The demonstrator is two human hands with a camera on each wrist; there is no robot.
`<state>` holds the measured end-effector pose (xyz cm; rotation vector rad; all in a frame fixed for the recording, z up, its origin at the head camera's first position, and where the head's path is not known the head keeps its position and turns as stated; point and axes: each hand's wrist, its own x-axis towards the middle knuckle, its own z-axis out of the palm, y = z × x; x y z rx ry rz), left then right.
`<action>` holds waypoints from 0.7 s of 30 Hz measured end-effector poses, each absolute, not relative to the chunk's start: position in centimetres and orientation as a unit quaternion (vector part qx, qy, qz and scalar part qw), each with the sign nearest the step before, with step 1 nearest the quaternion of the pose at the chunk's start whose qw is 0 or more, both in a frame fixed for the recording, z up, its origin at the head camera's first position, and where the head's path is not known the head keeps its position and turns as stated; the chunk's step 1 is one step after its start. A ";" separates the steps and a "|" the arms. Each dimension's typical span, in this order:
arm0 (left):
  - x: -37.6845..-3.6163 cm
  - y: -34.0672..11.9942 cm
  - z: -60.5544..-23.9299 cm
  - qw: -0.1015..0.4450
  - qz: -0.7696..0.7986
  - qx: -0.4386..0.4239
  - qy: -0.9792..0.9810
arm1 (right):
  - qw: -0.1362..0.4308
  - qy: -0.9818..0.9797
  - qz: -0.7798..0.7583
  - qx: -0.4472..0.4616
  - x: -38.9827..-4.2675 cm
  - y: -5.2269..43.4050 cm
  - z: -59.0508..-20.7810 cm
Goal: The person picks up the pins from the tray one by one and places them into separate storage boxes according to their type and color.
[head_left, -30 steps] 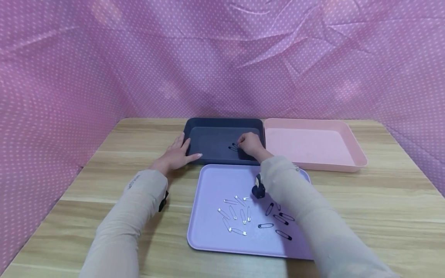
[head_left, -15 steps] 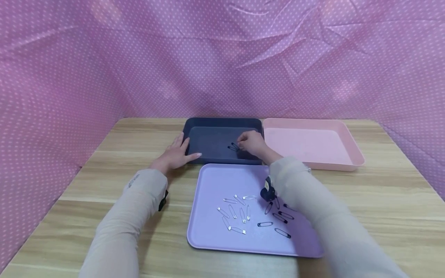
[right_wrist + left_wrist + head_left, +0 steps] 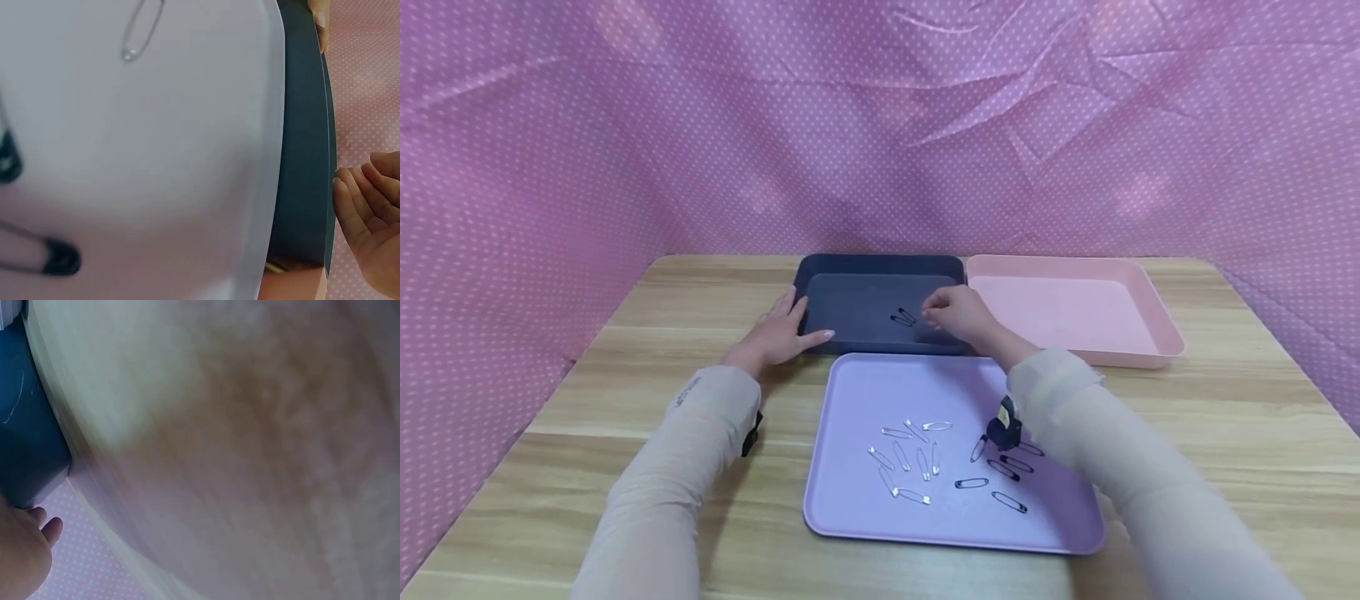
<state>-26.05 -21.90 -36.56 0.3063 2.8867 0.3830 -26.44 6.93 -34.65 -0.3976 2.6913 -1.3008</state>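
Note:
My left hand lies flat on the wooden table, its fingers against the left rim of the dark blue tray. My right hand hovers over that tray's right side with loosely curled fingers and holds nothing. Two black safety pins lie in the tray just left of its fingertips. In the right wrist view the right hand's fingers are bare beside the dark tray rim. In the left wrist view the left hand sits by the dark tray.
A lavender tray in front holds several silver safety pins and several black safety pins. A pink tray stands right of the dark one. Pink dotted cloth walls in the table on three sides.
My right hand has drawn back to the right, away from the black pins, which now lie free in the dark tray. The left hand has stayed put.

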 end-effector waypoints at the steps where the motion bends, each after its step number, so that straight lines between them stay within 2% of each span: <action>1: -26.1 -21.9 -36.6 0.105 0.130 0.104 0.980 | 0.063 0.889 -0.434 -0.132 -26.2 7.1 -34.6; 21: -26.2 -21.9 -36.4 0.092 0.111 0.117 0.983 | 0.089 0.880 -0.443 -0.146 -22.6 9.8 -34.4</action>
